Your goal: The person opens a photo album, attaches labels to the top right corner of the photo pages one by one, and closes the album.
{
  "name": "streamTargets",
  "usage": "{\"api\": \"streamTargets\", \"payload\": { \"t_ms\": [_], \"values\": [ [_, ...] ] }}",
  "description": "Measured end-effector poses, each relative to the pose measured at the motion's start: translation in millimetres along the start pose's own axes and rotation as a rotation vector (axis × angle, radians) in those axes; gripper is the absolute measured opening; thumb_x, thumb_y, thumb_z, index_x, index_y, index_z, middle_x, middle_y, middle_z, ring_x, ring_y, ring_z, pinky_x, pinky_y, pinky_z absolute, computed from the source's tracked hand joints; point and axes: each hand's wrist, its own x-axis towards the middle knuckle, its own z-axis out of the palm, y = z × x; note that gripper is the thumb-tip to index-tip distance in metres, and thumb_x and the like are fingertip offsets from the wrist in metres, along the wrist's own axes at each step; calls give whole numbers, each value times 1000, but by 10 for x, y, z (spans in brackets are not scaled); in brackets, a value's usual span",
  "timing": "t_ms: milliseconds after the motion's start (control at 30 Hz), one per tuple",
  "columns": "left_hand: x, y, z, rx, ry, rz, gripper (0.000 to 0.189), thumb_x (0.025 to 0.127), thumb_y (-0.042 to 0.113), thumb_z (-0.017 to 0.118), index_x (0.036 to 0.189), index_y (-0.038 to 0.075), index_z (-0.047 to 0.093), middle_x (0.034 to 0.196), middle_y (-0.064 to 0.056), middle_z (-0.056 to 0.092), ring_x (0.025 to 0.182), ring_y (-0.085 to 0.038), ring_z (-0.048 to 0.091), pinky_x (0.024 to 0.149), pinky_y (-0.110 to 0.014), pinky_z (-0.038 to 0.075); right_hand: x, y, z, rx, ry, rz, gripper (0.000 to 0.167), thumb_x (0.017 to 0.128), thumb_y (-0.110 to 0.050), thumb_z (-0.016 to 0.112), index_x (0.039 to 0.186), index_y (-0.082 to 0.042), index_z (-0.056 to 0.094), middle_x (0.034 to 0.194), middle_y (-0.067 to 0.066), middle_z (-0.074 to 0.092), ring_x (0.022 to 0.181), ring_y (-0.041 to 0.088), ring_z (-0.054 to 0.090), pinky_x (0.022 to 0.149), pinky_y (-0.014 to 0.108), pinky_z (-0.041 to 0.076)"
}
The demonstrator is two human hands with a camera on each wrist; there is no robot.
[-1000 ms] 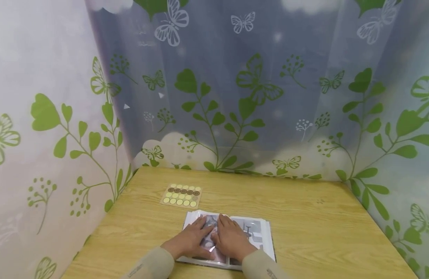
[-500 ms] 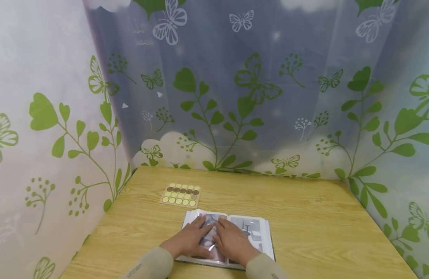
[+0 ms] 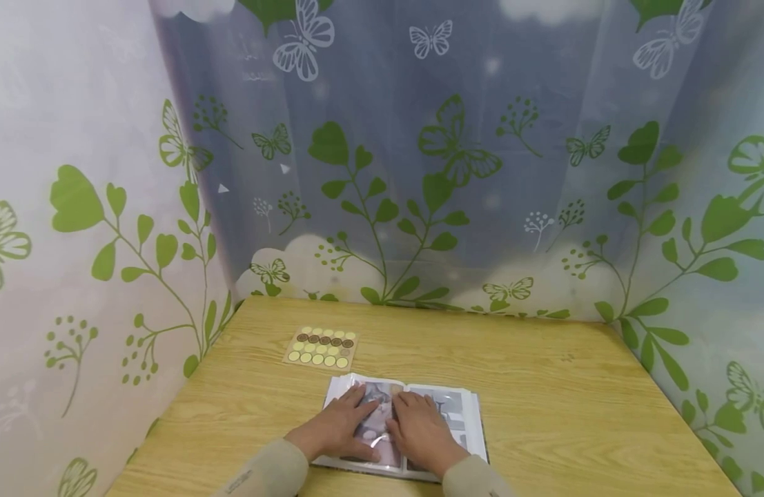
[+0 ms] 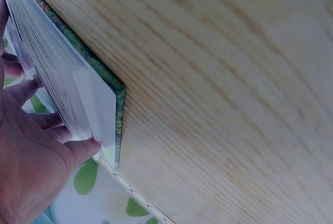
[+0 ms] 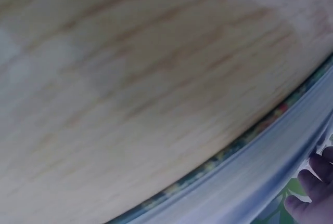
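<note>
A photo album [image 3: 477, 424] lies open on the table, with glossy clear sleeves over its grey-toned pictures. On the left page rests my left hand [image 3: 337, 429], fingers spread and thumb apart over a picture [image 3: 379, 411]. My right hand [image 3: 424, 431] lies across the right page with its fingers by the centre fold, partly covering that page's picture. The left wrist view shows the thick stack of pages [image 4: 57, 78] above a green patterned cover [image 4: 93, 57], with fingertips on the top page. At the right wrist, several fingers [image 5: 315, 182] bend over the album's page edges [image 5: 244, 182].
A sheet of round stickers [image 3: 320, 347], yellow with one brown row, lies on the wooden table [image 3: 543, 386] behind and left of the album. Curtains [image 3: 382, 172] printed with leaves and butterflies enclose the table's back and sides.
My right hand has slid rightward, from the left page's inner part to the fold and right page, baring more of the left picture. The left hand stays in place.
</note>
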Motion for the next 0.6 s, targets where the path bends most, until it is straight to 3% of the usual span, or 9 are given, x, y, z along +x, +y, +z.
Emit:
{"api": "streamTargets", "payload": {
  "t_ms": [233,467,600],
  "values": [
    [5,3,7,-6,-12,-6,96,75,63,76,150,11,44,158,-23,27,146,-39,23,111,-59,31,37,33,-2,10,-25,54,51,99,-35,56,133,2,57,131,17,57,124,35,53,106,53,39],
    [15,-12,9,9,-11,-7,96,76,63,75,150,11,44,158,-23,27,146,-40,23,111,-59,31,91,68,64,2,12,37,54,100,-42,53,131,2,58,128,17,57,123,34,52,107,51,39],
    [17,-19,12,-3,-19,-13,96,76,65,74,150,11,44,159,-22,26,147,-39,22,112,-59,30,125,70,80,19,-6,42,58,100,-44,53,134,3,55,131,18,55,126,35,50,108,51,38]
  ]
}}
